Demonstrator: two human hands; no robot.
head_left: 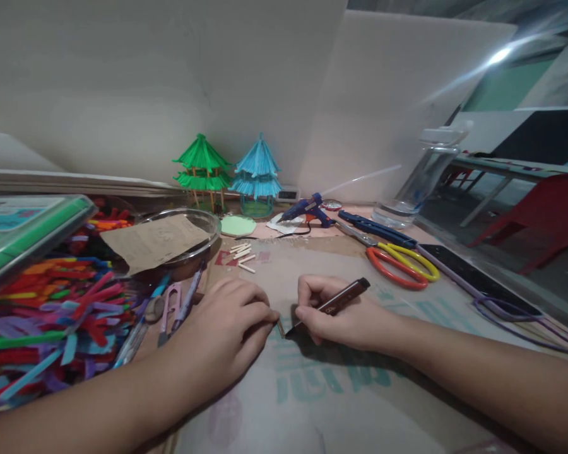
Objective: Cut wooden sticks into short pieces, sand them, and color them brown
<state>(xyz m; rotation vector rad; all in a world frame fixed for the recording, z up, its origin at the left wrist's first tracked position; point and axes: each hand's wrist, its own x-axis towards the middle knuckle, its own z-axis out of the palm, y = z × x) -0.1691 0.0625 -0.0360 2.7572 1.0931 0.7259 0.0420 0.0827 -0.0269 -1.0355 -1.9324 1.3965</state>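
Near the middle of the cardboard, my left hand pinches a small short stick between thumb and fingertips. My right hand is closed around a dark brown marker, its tip pointing down and left at the stick's lower end. Whether the tip touches the stick I cannot tell. Several pale short sticks lie loose beyond my left hand. Farther back stand a green pagoda model and a light blue pagoda model, each with a two-tiered roof.
Colourful pipe cleaners heap at left beside a clear plastic box. A blue glue gun lies at the back. Toward the right are scissors, a blue utility knife, a phone and a clear bottle.
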